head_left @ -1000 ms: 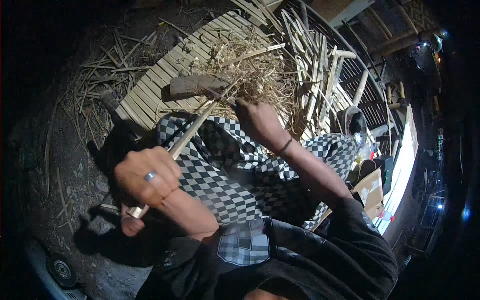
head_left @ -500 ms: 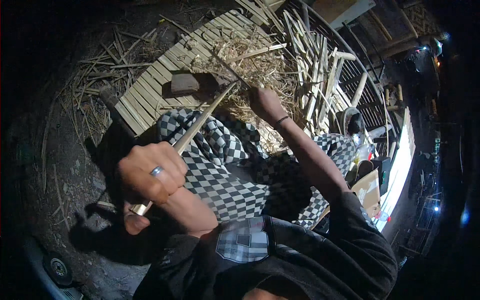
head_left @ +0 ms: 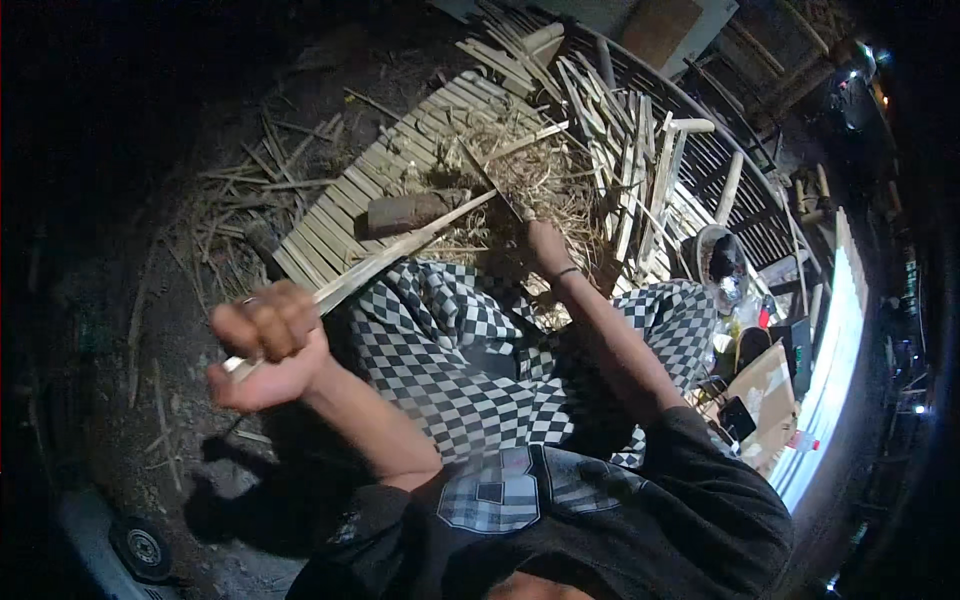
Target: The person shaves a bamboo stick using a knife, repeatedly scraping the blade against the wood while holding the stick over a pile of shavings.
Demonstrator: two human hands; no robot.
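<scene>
The left hand (head_left: 265,345) is clenched around the near end of a long bamboo strip (head_left: 385,260), whose long axis runs up and to the right toward a brown block (head_left: 415,210) on the slat mat (head_left: 330,235). Further right, the right hand (head_left: 548,245) grips a dark blade (head_left: 495,190) just beside the strip's far tip, over the checked trousers (head_left: 470,350)
</scene>
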